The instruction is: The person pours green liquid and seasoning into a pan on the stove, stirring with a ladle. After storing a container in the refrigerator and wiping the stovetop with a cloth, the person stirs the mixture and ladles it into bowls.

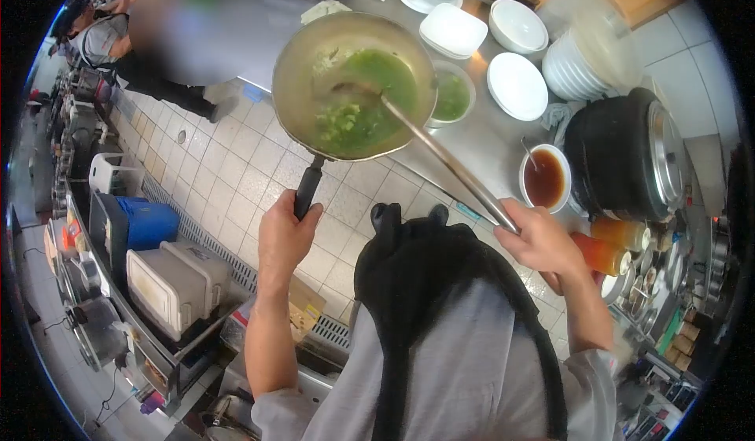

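Observation:
My left hand (287, 233) is closed around the black handle of a wok (292, 75), which is held up at the counter's edge. Inside the wok lie green soup (385, 75) and chopped green vegetables. My right hand (539, 237) grips the long metal handle of a ladle (440, 152); its bowl dips into the wok and is partly blurred. Just right of the wok stands a white bowl (454, 99) with green soup in it, partly hidden behind the wok's rim.
On the steel counter (480, 138) are white plates (517, 87), stacked bowls (578, 64), a bowl of reddish-brown sauce (544, 180) with a spoon, and a black soup warmer (621, 154). Grey bins (169, 284) stand at left on the tiled floor. Another person (106, 44) is at upper left.

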The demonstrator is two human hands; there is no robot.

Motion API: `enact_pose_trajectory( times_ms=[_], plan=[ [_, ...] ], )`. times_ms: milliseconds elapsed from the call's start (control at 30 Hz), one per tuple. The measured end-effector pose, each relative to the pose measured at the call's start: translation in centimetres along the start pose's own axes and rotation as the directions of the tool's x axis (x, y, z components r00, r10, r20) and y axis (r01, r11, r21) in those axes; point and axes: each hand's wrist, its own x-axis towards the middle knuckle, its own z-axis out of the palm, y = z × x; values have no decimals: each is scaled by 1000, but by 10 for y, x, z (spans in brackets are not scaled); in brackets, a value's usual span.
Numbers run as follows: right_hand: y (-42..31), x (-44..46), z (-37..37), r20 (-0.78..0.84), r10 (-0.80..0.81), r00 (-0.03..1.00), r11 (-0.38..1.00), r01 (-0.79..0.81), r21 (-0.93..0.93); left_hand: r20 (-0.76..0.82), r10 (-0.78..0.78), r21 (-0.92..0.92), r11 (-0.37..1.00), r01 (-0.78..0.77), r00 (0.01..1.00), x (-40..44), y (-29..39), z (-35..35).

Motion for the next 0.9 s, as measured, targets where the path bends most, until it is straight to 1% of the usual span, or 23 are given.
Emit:
enact_pose_trajectory(
  times_ms=[67,133,167,200,233,267,333,367,433,467,533,567,633,667,733,767,833,867,900],
  plan=[
    [7,6,10,-16,10,1000,1000,-9,25,-22,-2,17,1000,2,1000,-1,5,-3],
    [6,20,19,-194,-46,980,970,90,226,-25,-8,19,1000,8,1000,-2,6,-5],
    [0,25,20,-194,-45,980,970,89,227,-29,-13,19,1000,14,1000,-2,6,-5],
    [-7,31,20,-118,65,991,929,-17,369,-28,-13,19,1000,13,1000,-1,8,-6],
    [-10,34,21,-26,161,987,860,-128,494,-28,-9,25,1000,10,1000,-1,9,-7],
    [-10,33,21,-25,160,987,860,-127,493,-28,-7,31,999,8,1000,0,9,-7],
    [-8,33,22,110,124,986,782,-166,601,-43,15,15,1000,-15,999,3,4,-5],
    [-12,32,21,113,122,986,783,-165,600,-57,40,1,999,-40,998,5,1,-4],
    [-20,27,18,259,130,957,699,-274,661,-52,38,-4,999,-39,998,8,-1,-3],
    [-23,24,17,260,129,957,699,-273,661,-47,43,-9,999,-43,998,10,-2,-2],
    [-29,21,18,367,130,921,546,-376,749,-44,39,-5,999,-39,998,12,-5,0],
    [-32,18,17,368,128,921,545,-375,750,-37,35,-3,999,-35,999,12,-6,0],
    [-38,14,14,449,148,881,443,-465,767,-37,41,0,999,-41,998,13,-7,0],
    [-40,12,13,450,147,881,443,-465,766,-34,48,0,999,-49,998,13,-8,0],
    [-41,7,11,482,103,870,309,-488,816,-40,51,-10,999,-51,998,13,-9,2],
    [-41,6,9,483,102,870,309,-489,816,-46,55,-21,998,-56,997,13,-10,3],
    [-39,5,6,543,14,840,141,-539,831,-33,37,-24,999,-38,999,13,-9,3],
    [-37,5,6,541,13,841,141,-537,832,-19,21,-28,999,-22,1000,13,-8,3],
    [-36,5,6,545,-34,838,62,-543,838,-20,24,-27,999,-24,1000,13,-9,4]
  ],
)
